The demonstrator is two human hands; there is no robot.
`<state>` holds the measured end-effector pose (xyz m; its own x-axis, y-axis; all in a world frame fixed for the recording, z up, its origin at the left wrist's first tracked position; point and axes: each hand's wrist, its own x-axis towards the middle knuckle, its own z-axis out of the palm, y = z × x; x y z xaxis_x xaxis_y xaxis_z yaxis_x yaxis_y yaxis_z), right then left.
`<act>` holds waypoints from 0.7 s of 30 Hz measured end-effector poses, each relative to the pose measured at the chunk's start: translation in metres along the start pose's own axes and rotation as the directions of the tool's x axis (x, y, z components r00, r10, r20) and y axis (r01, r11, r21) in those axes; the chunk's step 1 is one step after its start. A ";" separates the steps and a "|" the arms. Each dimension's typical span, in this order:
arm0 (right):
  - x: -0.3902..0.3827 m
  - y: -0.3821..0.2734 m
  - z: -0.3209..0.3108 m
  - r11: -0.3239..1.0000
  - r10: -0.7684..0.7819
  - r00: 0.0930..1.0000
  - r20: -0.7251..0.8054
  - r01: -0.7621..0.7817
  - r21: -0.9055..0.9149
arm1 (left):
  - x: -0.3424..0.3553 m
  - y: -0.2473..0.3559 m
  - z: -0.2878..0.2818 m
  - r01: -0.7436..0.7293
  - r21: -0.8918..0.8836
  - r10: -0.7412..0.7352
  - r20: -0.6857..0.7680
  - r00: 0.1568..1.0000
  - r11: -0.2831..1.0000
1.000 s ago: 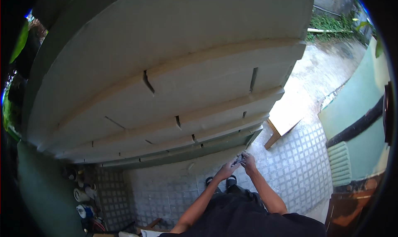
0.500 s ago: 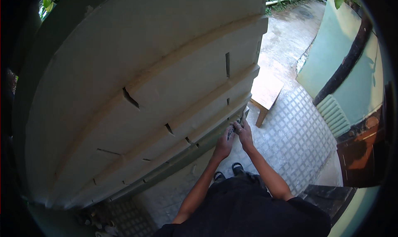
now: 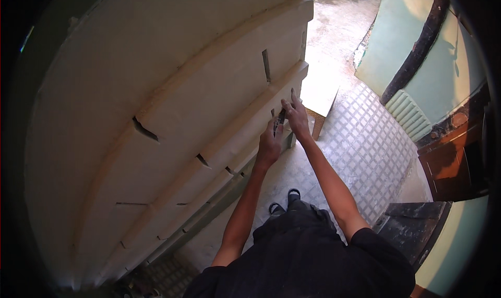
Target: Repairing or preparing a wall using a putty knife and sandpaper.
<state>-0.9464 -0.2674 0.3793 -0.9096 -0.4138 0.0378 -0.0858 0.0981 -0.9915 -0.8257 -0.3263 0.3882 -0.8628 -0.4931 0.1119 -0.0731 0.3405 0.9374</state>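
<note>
A large off-white panel [image 3: 112,79] with moulded ridges and narrow slots fills the left half of the view. My left hand [image 3: 270,143] grips a small dark tool [image 3: 278,120] with pale dust on it, too small to make out. My right hand [image 3: 296,119] closes round the upper part of the same tool, one finger raised, just above and right of my left hand. Both hands are close to a ridge and short slot near the panel's right edge; whether they touch it I cannot tell.
A pale wicker-legged table [image 3: 326,100] stands beyond the panel on the tiled floor [image 3: 360,141]. At the right are a mint wall [image 3: 381,42], a wooden cabinet [image 3: 451,175] and a dark board [image 3: 404,230]. My sandalled feet [image 3: 294,195] are below.
Both hands and the tool have risen from low by my feet to higher along the panel's right edge. The view has turned, so the panel and table now appear further left.
</note>
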 end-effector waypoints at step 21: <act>0.070 -0.026 0.023 0.955 -0.035 0.997 -0.067 0.013 -0.296 | 0.072 -0.002 -0.021 -0.142 0.131 0.152 -0.064 0.986 0.981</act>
<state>-0.9987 -0.3195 0.4047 -0.9313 -0.3552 0.0806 -0.2146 0.3564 -0.9093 -0.8773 -0.3792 0.4013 -0.8299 -0.4861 0.2737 -0.0146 0.5094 0.8604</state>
